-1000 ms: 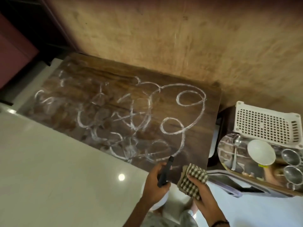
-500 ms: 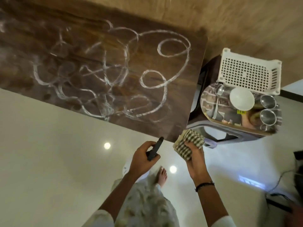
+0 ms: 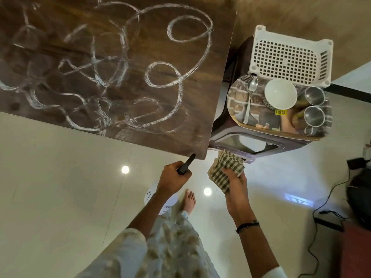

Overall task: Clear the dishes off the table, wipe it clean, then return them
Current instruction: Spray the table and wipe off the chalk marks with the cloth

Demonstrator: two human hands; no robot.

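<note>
The dark wooden table [image 3: 200, 121] carries white looping scribbles over most of its top and no dishes. My left hand [image 3: 173, 177] grips a black marker [image 3: 187, 163] just off the table's near right corner. My right hand [image 3: 233, 178] holds a folded green-checked cloth [image 3: 225, 167] beside that corner. To the right, a tray [image 3: 236, 97] on a low stool bears a spoon [image 3: 250, 97], a white bowl [image 3: 280, 93] and two steel cups [image 3: 314, 95], [image 3: 313, 116].
A white perforated plastic basket [image 3: 289, 57] stands behind the tray. The stool's seat edge [image 3: 251, 143] juts toward the cloth. My bare foot [image 3: 189, 199] is on the glossy floor. Black cables [image 3: 321, 209] and dark gear lie at the far right.
The view has dropped and shifted left to right, so the table moved up in frame. Both hands have drawn back from the table's edge, still holding marker and cloth.
</note>
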